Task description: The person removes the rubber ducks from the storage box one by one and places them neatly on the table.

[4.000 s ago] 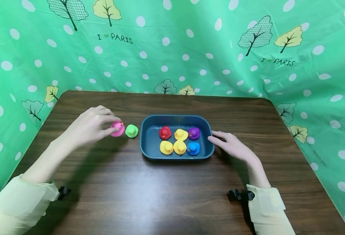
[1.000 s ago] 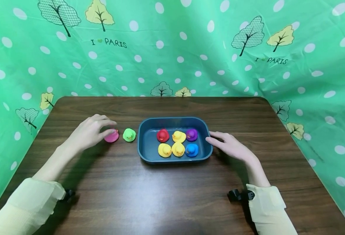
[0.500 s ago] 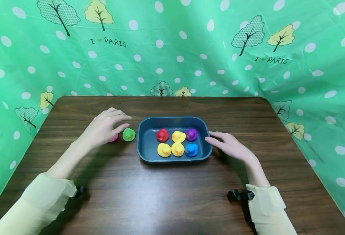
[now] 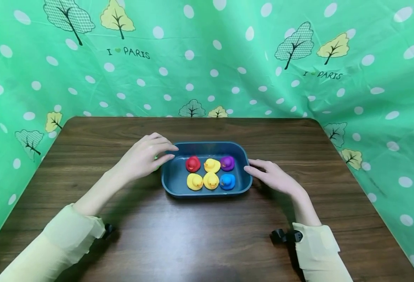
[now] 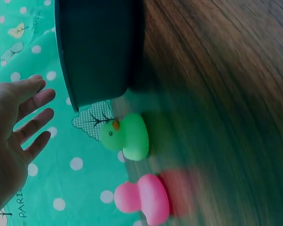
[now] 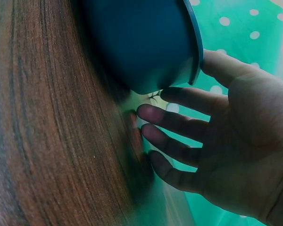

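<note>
My left hand (image 4: 145, 158) hovers over the left rim of a dark blue tray (image 4: 207, 192), fingers relaxed, holding nothing. Under it, hidden in the head view, a green rubber duck (image 5: 126, 136) and a pink rubber duck (image 5: 144, 198) stand on the table in the left wrist view. At the tray's right end, my right hand (image 4: 272, 176) holds the rim, its thumb over the edge and its index finger against the outer wall. Inside the tray sit a red duck (image 4: 193, 164), several yellow ducks (image 4: 195, 182), a purple duck (image 4: 227, 163) and a blue duck (image 4: 227, 181).
The brown wooden table (image 4: 193, 239) reaches out on all sides of the tray. A green dotted curtain (image 4: 207, 58) hangs behind and beside it. Dark straps with small black blocks (image 4: 284, 236) sit at the sleeve cuffs.
My left hand earlier pinched the pink duck left of the green one, let go, then moved right past both ducks to the tray's left rim. The right hand has stayed at the tray.
</note>
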Demonstrator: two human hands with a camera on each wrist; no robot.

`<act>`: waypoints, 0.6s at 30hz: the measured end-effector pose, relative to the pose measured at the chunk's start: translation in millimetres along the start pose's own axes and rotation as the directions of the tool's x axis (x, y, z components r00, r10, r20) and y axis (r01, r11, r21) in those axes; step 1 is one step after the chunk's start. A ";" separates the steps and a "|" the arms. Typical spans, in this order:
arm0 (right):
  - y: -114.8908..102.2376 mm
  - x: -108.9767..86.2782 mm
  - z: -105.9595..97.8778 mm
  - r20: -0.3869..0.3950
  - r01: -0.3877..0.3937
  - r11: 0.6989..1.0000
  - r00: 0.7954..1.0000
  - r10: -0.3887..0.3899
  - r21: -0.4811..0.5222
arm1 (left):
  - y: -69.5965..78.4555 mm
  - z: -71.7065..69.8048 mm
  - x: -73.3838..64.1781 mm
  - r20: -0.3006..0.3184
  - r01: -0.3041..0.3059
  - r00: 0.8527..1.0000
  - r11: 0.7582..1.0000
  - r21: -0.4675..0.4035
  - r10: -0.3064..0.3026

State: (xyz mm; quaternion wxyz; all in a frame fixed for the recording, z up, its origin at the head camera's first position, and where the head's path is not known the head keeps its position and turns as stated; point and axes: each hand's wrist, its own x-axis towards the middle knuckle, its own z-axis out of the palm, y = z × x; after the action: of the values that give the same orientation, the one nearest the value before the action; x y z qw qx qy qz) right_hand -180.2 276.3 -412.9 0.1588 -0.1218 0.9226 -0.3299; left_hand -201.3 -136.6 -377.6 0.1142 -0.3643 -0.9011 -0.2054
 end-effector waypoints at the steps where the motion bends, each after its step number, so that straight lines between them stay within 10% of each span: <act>1: -0.2 0.0 0.2 0.002 0.001 1.000 1.000 -0.001 0.002 | 1.0 1.0 0.6 0.005 0.002 1.000 1.000 -0.001 -0.002; 18: -3.8 -0.4 -0.6 0.006 -0.002 1.000 1.000 0.002 0.014 | 10.3 32.9 15.5 0.013 0.002 1.000 1.000 0.018 -0.002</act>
State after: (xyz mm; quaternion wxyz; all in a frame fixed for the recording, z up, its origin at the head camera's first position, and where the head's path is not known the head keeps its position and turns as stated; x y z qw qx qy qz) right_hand -179.7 273.9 -409.9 0.1627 -0.1207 0.9198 -0.3359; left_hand -206.8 -105.5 -398.4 0.1117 -0.3638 -0.9040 -0.1950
